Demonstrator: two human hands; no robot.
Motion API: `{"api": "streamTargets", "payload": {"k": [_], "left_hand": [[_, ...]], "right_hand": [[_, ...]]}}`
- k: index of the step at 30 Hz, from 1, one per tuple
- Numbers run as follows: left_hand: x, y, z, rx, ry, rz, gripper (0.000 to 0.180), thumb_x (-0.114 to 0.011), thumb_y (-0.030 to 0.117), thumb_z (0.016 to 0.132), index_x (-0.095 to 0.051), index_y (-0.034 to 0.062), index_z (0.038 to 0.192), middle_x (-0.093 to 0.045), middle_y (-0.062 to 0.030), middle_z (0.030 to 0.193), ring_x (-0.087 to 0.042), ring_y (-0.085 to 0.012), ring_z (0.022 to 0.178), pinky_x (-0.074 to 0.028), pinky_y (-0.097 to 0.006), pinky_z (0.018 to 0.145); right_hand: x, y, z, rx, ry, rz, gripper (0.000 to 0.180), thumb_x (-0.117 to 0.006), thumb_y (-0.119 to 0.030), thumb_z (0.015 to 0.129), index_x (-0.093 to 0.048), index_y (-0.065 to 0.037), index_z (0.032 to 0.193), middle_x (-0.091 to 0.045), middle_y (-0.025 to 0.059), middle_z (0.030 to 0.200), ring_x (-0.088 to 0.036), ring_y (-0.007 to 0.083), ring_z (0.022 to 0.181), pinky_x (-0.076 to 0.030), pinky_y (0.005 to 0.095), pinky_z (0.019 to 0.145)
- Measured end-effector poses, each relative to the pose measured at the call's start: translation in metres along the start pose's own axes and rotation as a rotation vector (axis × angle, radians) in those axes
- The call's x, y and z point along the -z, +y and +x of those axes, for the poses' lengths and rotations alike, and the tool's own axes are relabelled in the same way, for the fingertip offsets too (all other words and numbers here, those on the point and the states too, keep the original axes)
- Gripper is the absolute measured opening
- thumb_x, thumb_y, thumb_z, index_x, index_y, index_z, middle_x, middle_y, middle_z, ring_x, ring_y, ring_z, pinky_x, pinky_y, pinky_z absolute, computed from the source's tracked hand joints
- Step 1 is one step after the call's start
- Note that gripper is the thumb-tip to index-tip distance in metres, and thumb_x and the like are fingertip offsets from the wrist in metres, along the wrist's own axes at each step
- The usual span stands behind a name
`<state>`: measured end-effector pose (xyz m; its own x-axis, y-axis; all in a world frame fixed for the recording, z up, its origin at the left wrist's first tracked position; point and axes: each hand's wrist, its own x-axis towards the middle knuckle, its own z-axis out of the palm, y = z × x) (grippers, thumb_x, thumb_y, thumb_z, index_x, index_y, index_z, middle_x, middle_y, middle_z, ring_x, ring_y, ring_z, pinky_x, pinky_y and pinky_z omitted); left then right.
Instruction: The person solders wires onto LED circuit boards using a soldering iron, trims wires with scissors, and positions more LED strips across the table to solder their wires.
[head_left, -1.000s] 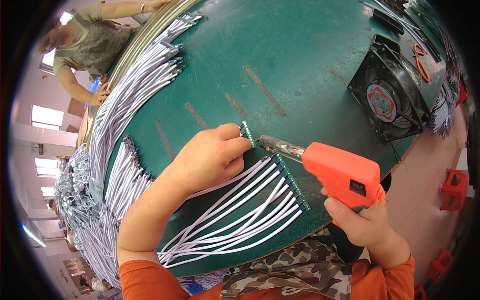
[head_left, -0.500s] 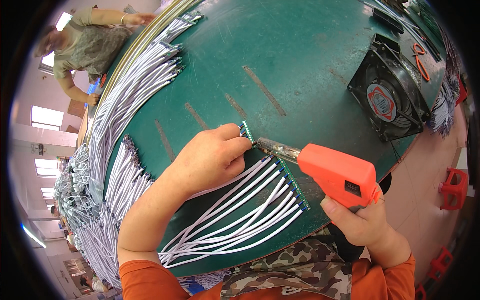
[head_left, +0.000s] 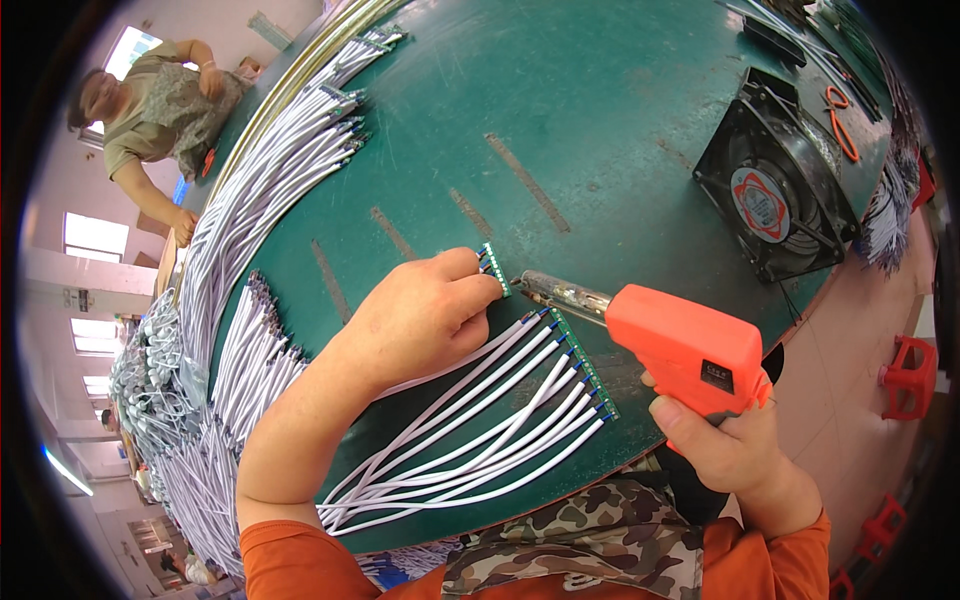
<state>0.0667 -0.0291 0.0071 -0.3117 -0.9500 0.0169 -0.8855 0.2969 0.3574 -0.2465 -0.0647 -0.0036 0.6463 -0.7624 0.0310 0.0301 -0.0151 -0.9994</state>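
Note:
My right hand (head_left: 725,435) grips an orange-red soldering gun (head_left: 680,345) by its handle. The gun's metal tip (head_left: 535,284) points left and sits just apart from a narrow green circuit board strip (head_left: 497,270). My left hand (head_left: 430,310) is closed in a pinch at that strip's left edge, on a white cable whose held end is mostly hidden by the fingers. Below it, a longer green circuit board strip (head_left: 590,375) lies slanted on the table. Several white cables (head_left: 500,440) run from its blue wire ends toward the lower left.
Bundles of white cables (head_left: 270,180) cover the left side of the green table (head_left: 600,90). A black fan (head_left: 775,180) stands at the right, with orange-handled scissors (head_left: 842,125) beyond it. Across the table's far left is another person (head_left: 160,130). Red stools (head_left: 908,378) stand on the floor.
The soldering gun has moved slightly right, its tip drawing off the strip. My left hand stays put. The other person has pulled one arm back toward their body.

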Motion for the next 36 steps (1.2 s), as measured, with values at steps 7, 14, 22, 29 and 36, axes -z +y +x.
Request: {"api": "streamTargets", "payload": {"k": [7, 14, 22, 29, 36], "left_hand": [[-0.002, -0.001, -0.004, -0.031, 0.043, -0.003, 0.024, -0.067, 0.0, 0.077, -0.07, 0.0046, 0.101, -0.058, -0.0116, 0.083, -0.062, -0.0321, 0.071, -0.051, -0.041, 0.063], [-0.004, -0.003, -0.015, 0.015, 0.046, -0.082, 0.026, -0.067, -0.003, 0.082, -0.07, 0.0034, 0.107, -0.062, -0.0124, 0.088, -0.064, -0.0305, 0.079, -0.052, -0.038, 0.069], [-0.005, -0.004, -0.014, -0.005, 0.078, -0.116, 0.029, -0.067, -0.006, 0.08, -0.07, 0.0038, 0.107, -0.063, -0.0117, 0.09, -0.064, -0.0301, 0.081, -0.052, -0.037, 0.071], [-0.007, -0.004, -0.008, 0.002, 0.071, -0.097, 0.027, -0.067, -0.005, 0.079, -0.069, 0.004, 0.105, -0.062, -0.0116, 0.088, -0.063, -0.03, 0.077, -0.052, -0.037, 0.068], [-0.009, 0.001, -0.005, 0.051, 0.096, -0.087, 0.014, -0.067, 0.002, 0.083, -0.068, 0.0037, 0.097, -0.06, -0.0122, 0.083, -0.063, -0.0322, 0.074, -0.051, -0.041, 0.065]], "right_hand": [[0.001, 0.003, -0.001, 0.011, 0.039, -0.028, 0.038, -0.071, -0.004, 0.087, -0.062, 0.003, 0.123, -0.071, 0.0088, 0.106, -0.066, 0.0123, 0.091, -0.054, 0.0286, 0.08], [0.002, 0.007, -0.003, 0.031, 0.01, -0.043, 0.043, -0.074, -0.006, 0.088, -0.061, 0.004, 0.127, -0.068, 0.008, 0.104, -0.064, 0.0149, 0.087, -0.05, 0.028, 0.079], [0.005, 0.005, 0.0, 0.077, -0.007, -0.115, 0.04, -0.075, -0.007, 0.088, -0.062, 0.004, 0.124, -0.068, 0.0107, 0.106, -0.066, 0.0175, 0.086, -0.051, 0.0291, 0.078], [0.005, 0.004, 0.004, 0.056, -0.026, -0.123, 0.041, -0.075, -0.008, 0.089, -0.061, 0.005, 0.125, -0.069, 0.0125, 0.107, -0.068, 0.0193, 0.088, -0.052, 0.0298, 0.079], [-0.001, 0.003, 0.003, 0.06, 0.054, -0.076, 0.03, -0.071, -0.006, 0.088, -0.064, 0.003, 0.116, -0.07, 0.0069, 0.096, -0.066, 0.0129, 0.084, -0.054, 0.0296, 0.076]]}}
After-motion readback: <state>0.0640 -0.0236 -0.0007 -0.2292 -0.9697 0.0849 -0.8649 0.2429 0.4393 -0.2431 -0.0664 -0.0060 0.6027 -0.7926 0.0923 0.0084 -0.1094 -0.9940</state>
